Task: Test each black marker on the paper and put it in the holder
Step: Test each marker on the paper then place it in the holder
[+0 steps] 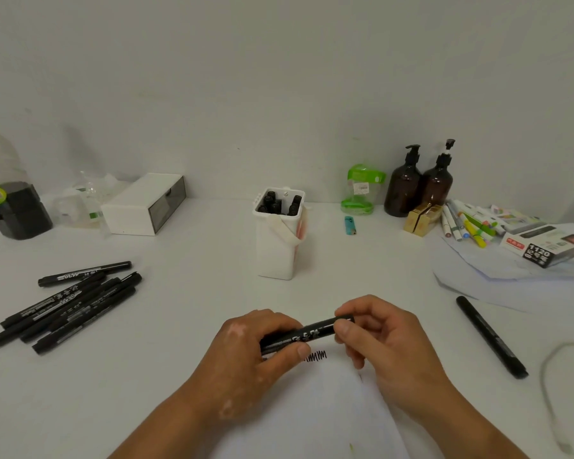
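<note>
Head view: both hands grip one marker just above paper, left hand round barrel, right hand pinching far end, holder beyond, w/ scribble below marker.

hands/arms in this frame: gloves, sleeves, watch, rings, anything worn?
Nothing worn that shows. The left hand and right hand are bare, with no gloves or rings on the parts in view. The left forearm and right forearm are bare down to the frame edge: no sleeve, watch, band or cable.
</note>
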Available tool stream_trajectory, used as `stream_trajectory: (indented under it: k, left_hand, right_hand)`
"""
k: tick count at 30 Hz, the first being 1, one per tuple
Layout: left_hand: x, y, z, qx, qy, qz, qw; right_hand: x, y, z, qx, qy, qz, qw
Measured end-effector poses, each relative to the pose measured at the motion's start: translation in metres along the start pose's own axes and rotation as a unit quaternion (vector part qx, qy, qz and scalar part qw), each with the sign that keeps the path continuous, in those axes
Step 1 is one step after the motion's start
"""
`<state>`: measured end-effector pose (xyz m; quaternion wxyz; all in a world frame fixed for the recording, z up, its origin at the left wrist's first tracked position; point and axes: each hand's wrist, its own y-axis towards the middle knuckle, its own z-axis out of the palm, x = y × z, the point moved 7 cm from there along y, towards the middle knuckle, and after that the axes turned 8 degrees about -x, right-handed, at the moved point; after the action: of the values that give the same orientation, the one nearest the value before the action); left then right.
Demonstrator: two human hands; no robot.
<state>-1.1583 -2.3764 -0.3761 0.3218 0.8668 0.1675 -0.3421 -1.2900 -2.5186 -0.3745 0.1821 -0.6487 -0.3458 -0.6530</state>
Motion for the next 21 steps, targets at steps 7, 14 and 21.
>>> stream_trajectory:
  k: [7, 14, 21]
  left_hand:
    - [0.028, 0.007, -0.024, -0.089, -0.052, -0.109, 0.989]
    - [0.042, 0.009, -0.032, -0.142, -0.081, -0.161, 0.973]
    - [0.045, 0.01, -0.034, -0.15, -0.074, -0.163, 0.972]
  right_hand:
    - [0.022, 0.021, -0.045, -0.129, 0.005, -0.046, 0.99]
    - [0.135, 0.091, -0.043, -0.221, -0.1, -0.195, 0.95]
    - [0.175, 0.178, 0.022, -0.171, -0.329, -0.252, 0.894]
